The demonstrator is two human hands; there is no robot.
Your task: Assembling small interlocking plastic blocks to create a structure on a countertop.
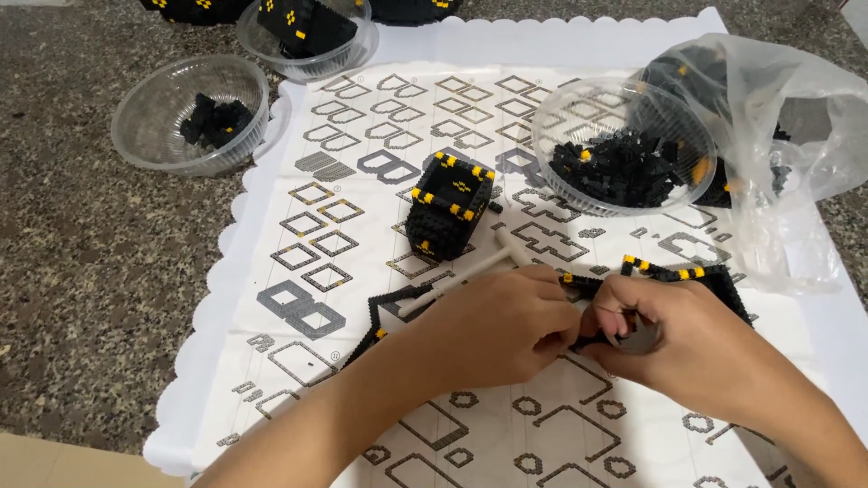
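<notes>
My left hand (493, 325) and my right hand (678, 339) meet over a flat black piece built of tiny bricks with yellow studs (687, 274); both pinch it near its left end. A white T-shaped tool (479, 265) lies just beyond my left hand, partly under it. A black angled strip of bricks (384, 312) pokes out left of my left hand. Farther back a black cube-like block model with yellow corners (448, 206) stands on the printed instruction sheet (362, 172).
A clear bowl of loose black bricks (624, 149) sits back right beside a crumpled clear plastic bag (778, 136). Another clear bowl (190, 113) with a few black bricks rests on the speckled counter at left. A third bowl (307, 32) holding a black model is at the back.
</notes>
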